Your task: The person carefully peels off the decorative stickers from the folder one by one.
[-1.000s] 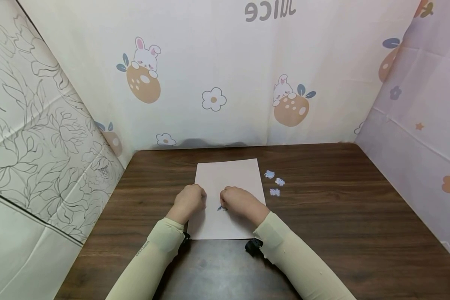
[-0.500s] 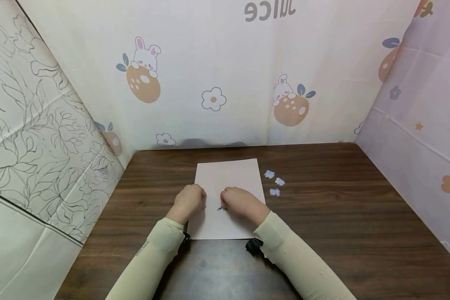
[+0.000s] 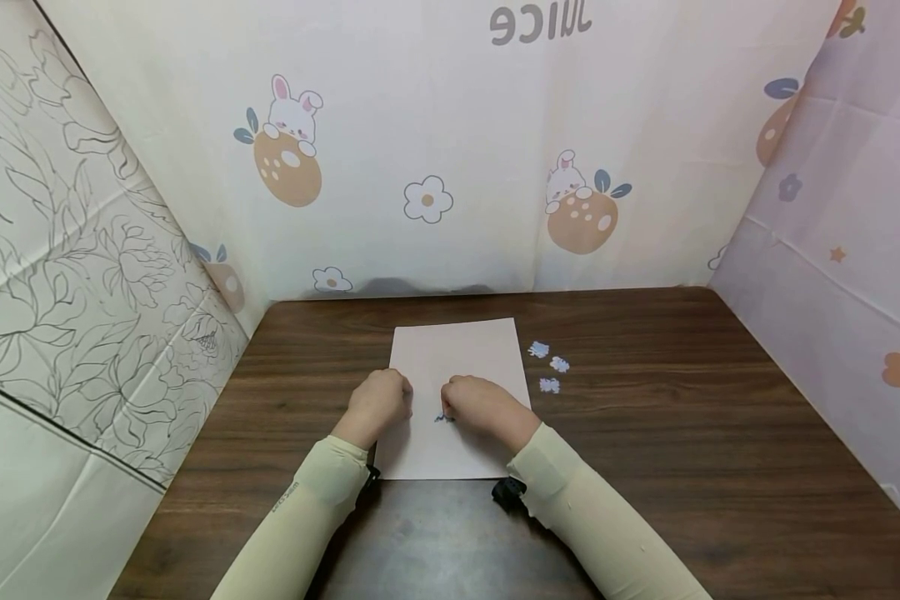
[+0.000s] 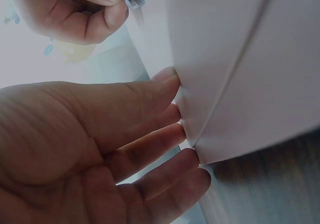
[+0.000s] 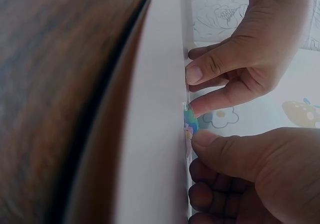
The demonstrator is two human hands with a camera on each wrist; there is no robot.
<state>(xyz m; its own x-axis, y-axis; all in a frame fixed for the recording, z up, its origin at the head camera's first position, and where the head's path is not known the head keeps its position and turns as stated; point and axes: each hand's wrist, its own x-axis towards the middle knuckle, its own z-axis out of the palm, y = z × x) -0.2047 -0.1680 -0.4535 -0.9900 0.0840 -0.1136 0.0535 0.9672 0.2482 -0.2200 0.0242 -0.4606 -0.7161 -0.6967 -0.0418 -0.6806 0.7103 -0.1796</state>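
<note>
A white square sheet (image 3: 457,346) lies flat on the brown table. My left hand (image 3: 378,407) rests its thumb and fingertips on the sheet near its left edge; in the left wrist view the fingers (image 4: 150,144) reach out loosely and touch the white surface. Toward the sheet's middle, my right hand (image 3: 483,407) pinches a small flat multicoloured sticker (image 5: 189,120) between thumb and finger. It stands up from or leans against the sheet; I cannot tell which. Only dark blue bits of the sticker (image 3: 441,417) show from above, the rest being hidden by my right hand.
Several pale blue, irregularly cut pieces (image 3: 549,385) lie to the right of the sheet on the wood-grain table (image 3: 682,400). A patterned cloth (image 3: 427,108) hangs behind the table's far edge, with more cloth at both sides.
</note>
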